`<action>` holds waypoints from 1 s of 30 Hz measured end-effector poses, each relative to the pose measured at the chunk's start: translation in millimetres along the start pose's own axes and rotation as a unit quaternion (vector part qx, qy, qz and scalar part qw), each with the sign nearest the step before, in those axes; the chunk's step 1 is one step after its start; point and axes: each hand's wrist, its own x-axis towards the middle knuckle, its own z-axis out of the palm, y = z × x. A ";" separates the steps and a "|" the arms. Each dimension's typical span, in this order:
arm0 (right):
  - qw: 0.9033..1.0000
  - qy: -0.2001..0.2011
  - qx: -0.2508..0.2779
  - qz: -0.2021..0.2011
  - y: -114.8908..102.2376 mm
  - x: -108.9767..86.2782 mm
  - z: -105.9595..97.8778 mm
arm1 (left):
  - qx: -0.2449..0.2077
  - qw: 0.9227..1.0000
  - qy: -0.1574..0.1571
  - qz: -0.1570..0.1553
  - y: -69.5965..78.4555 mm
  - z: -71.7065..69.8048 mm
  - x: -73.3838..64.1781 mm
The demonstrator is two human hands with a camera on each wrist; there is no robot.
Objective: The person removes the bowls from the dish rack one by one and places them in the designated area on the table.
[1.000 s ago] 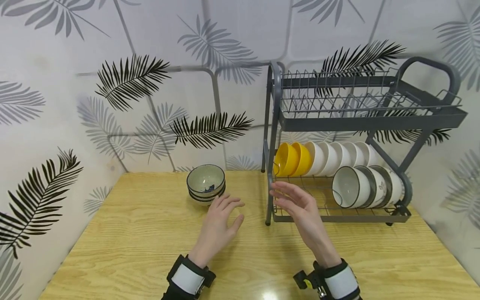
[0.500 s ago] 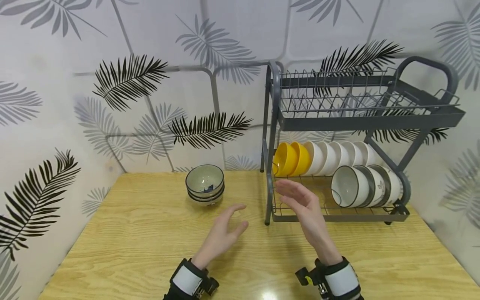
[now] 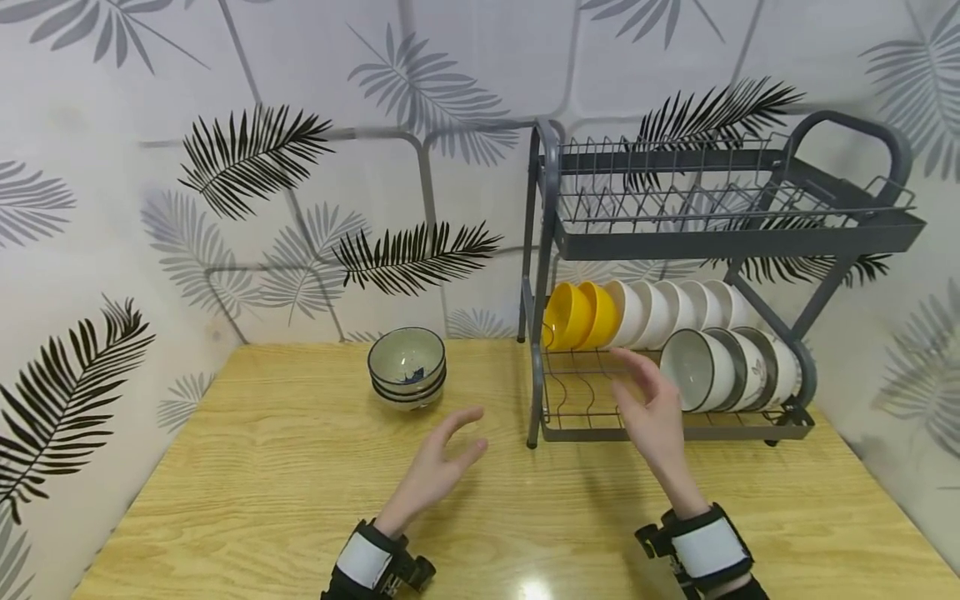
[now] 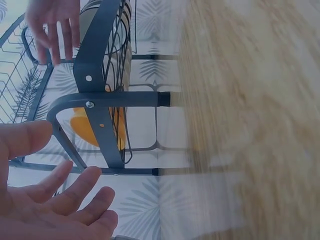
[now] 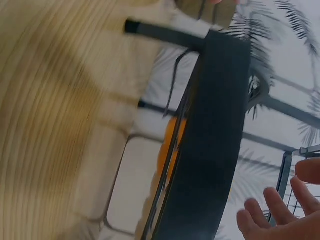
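Note:
My left hand (image 3: 437,465) hovers over the table in front of a stack of bowls (image 3: 407,368), its fingers relaxed and holding nothing. The stacked bowls are pale green inside with dark rims and a blue mark. My right hand (image 3: 654,410), also relaxed and holding nothing, is at the front of the dish rack's lower tier (image 3: 592,434). Its fingertips overlap the space left of three white dark-rimmed bowls (image 3: 693,372). In the left wrist view the left hand's fingers (image 4: 82,192) spread near the rack's side; the right wrist view shows the right hand's fingers (image 5: 280,207) loosely bent.
Behind on the lower tier stand two yellow bowls (image 3: 564,318) and a row of several white bowls (image 3: 654,315). The upper tier (image 3: 738,243) of the grey rack overhangs them. Patterned wall covering (image 3: 300,208) rises behind the wooden table (image 3: 247,467).
My left hand has drawn back from beside the stacked bowls toward me. My right hand has moved right along the rack front, from its left post toward the dark-rimmed bowls.

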 end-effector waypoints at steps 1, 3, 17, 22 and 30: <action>1.000 0.017 -0.020 -0.013 2.2 1.3 -3.4 | -0.002 1.000 -0.001 -0.005 -0.4 -0.5 -0.4; 0.996 0.052 -0.058 -0.038 6.9 4.4 -10.6 | -0.006 1.000 0.000 -0.009 -0.7 -1.4 -0.8; 0.955 0.098 -0.257 -0.109 39.9 30.7 -47.6 | -0.013 1.000 -0.009 -0.003 -1.6 -5.3 -0.6; 0.945 0.071 -0.300 -0.114 47.6 35.8 -50.3 | -0.015 1.000 -0.014 -0.012 -1.5 -5.8 -0.6; 0.921 0.050 -0.358 -0.141 59.1 43.7 -56.7 | -0.013 1.000 -0.013 -0.009 -1.5 -6.9 -0.8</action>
